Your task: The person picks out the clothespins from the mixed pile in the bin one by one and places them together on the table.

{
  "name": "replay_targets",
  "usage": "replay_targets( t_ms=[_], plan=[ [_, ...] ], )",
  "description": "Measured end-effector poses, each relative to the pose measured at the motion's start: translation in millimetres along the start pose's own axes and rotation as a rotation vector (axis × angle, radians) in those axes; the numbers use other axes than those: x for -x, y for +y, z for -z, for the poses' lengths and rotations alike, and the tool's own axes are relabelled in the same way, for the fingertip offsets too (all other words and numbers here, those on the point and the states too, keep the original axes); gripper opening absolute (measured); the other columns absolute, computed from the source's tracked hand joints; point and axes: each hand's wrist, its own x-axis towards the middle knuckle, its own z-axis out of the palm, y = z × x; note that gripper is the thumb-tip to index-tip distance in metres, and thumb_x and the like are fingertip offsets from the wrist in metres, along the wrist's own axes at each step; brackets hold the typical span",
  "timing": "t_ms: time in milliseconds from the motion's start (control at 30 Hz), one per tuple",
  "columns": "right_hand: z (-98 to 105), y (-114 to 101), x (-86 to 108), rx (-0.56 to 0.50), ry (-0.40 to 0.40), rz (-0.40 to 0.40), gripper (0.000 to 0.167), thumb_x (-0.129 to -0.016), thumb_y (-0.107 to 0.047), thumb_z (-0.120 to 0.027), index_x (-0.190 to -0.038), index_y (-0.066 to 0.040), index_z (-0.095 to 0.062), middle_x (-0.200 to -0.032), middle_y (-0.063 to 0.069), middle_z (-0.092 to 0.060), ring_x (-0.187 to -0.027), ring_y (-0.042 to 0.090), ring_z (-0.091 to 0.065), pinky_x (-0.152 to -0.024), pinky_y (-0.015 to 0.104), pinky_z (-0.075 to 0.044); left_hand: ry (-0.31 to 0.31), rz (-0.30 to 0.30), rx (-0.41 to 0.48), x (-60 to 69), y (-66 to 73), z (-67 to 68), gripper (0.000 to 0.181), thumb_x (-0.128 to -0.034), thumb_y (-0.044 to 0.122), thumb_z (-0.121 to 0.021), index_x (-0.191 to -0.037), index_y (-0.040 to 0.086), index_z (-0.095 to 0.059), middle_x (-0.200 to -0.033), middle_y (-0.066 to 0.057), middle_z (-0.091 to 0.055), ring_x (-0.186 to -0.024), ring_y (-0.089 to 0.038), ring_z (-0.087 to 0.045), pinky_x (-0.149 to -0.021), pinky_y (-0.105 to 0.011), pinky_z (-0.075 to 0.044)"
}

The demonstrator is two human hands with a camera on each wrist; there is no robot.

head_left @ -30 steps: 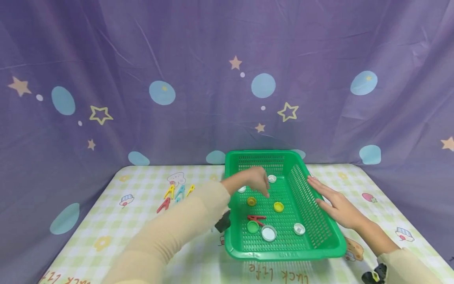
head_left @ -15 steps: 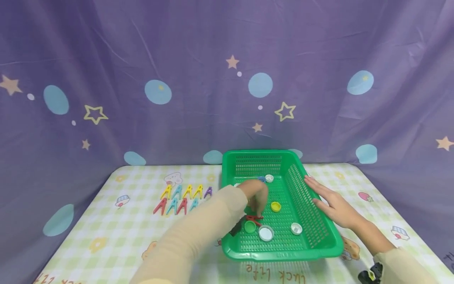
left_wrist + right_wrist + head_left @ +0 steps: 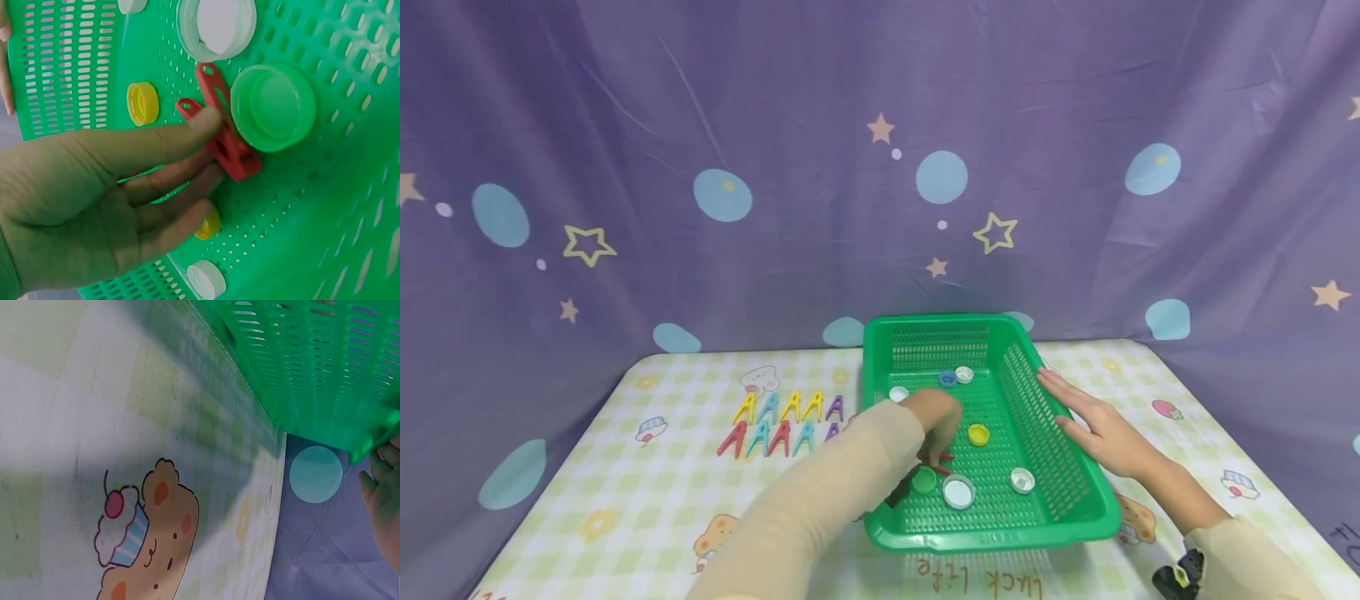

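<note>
Inside the green plastic basket (image 3: pixel 992 540), my left hand (image 3: pixel 942 417) pinches a red clothespin (image 3: pixel 239 164) between thumb and fingers. The clothespin lies low against the basket floor, and in the head view the hand covers part of it. Right beside it sits a green bottle cap (image 3: pixel 294 109), with a larger white cap (image 3: pixel 958 493) close by. A yellow cap (image 3: pixel 978 435) lies to the right of this hand. My right hand (image 3: pixel 1101 429) rests with extended fingers on the basket's right rim.
Two rows of coloured clothespins (image 3: pixel 780 438) lie on the checked tablecloth (image 3: pixel 655 500) left of the basket. More caps are spread inside it, including a blue cap (image 3: pixel 947 378) at the back and a clear-white cap (image 3: pixel 1022 481). A purple curtain (image 3: pixel 820 267) hangs behind.
My left hand has come down and toward the basket's front and taken hold of the red clothespin. The right hand has stayed on the rim. The head view has shifted slightly.
</note>
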Motion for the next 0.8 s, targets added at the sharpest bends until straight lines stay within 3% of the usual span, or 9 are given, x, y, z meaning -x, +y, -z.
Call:
replay_targets(
  t_ms=[133, 233, 367, 467, 567, 667, 800],
  plan=[
    [0.8, -0.5, -1.1, -0.001, 0.0, 0.001, 0.054, -0.094, -0.005, -0.051, -0.146, -0.001, -0.037, -0.151, 0.023, -0.038, -0.146, -0.005, -0.016, -0.108, -0.005, -0.011, 0.136, -0.101, 0.056, 0.3, -7.8, -0.6, 0.018, -0.0813, 0.028, -0.077, -0.082, 0.012, -0.069, -0.086, 0.003, -0.066, -0.083, -0.01, -0.058, -0.083, -0.024, -0.054],
    [0.7, -1.0, -1.5, -0.005, 0.0, 0.0, 0.054, -0.094, -0.005, -0.051, -0.146, 0.0, -0.037, -0.151, 0.024, -0.038, -0.145, -0.008, -0.014, -0.108, -0.004, -0.011, 0.28, -0.199, 0.085, -8.9, -12.6, -3.7, 0.023, -0.0819, 0.032, -0.076, -0.078, 0.01, -0.069, -0.079, 0.002, -0.067, -0.073, -0.009, -0.059, -0.071, -0.021, -0.053],
    [-0.4, -1.7, -1.5, -0.011, -0.001, 0.004, 0.054, -0.094, -0.004, -0.051, -0.146, 0.001, -0.037, -0.15, 0.026, -0.038, -0.143, -0.014, -0.011, -0.109, -0.004, -0.01, 0.441, -0.268, 0.136, -20.8, -16.1, -8.1, 0.033, -0.084, 0.037, -0.074, -0.069, 0.009, -0.067, -0.063, 0.001, -0.059, -0.056, -0.008, -0.052, -0.055, -0.017, -0.046],
    [-1.3, -2.1, -0.7, -0.01, -0.002, 0.003, 0.055, -0.094, -0.004, -0.052, -0.146, 0.0, -0.037, -0.15, 0.026, -0.038, -0.142, -0.015, -0.01, -0.109, -0.004, -0.01, 0.471, -0.287, 0.177, -24.7, -17.5, -10.2, 0.036, -0.0849, 0.037, -0.072, -0.067, 0.007, -0.066, -0.057, 0.003, -0.051, -0.052, -0.007, -0.046, -0.05, -0.017, -0.04],
    [-1.7, -2.0, -0.2, -0.007, -0.003, 0.0, 0.055, -0.094, -0.005, -0.052, -0.146, 0.0, -0.037, -0.15, 0.026, -0.038, -0.141, -0.016, -0.01, -0.108, -0.004, -0.01, 0.471, -0.296, 0.197, -25.1, -18.0, -10.5, 0.031, -0.0827, 0.035, -0.075, -0.071, 0.007, -0.07, -0.06, 0.0, -0.061, -0.052, -0.007, -0.05, -0.049, -0.016, -0.04],
    [-1.1, -2.0, -0.5, -0.006, -0.001, -0.001, 0.054, -0.094, -0.005, -0.052, -0.146, 0.0, -0.037, -0.15, 0.026, -0.038, -0.141, -0.016, -0.01, -0.109, -0.004, -0.01, 0.464, -0.286, 0.226, -24.9, -17.2, -10.0, 0.025, -0.0807, 0.031, -0.078, -0.078, 0.007, -0.073, -0.073, -0.004, -0.072, -0.056, -0.009, -0.057, -0.05, -0.017, -0.043],
    [0.6, -1.8, -1.8, -0.001, 0.004, 0.0, 0.054, -0.094, -0.006, -0.051, -0.146, 0.0, -0.037, -0.149, 0.026, -0.039, -0.142, -0.015, -0.01, -0.109, -0.004, -0.01, 0.477, -0.276, 0.22, -27.0, -15.2, -8.4, 0.025, -0.081, 0.03, -0.078, -0.077, 0.007, -0.072, -0.065, -0.002, -0.066, -0.053, -0.009, -0.054, -0.052, -0.017, -0.043]
  ],
)
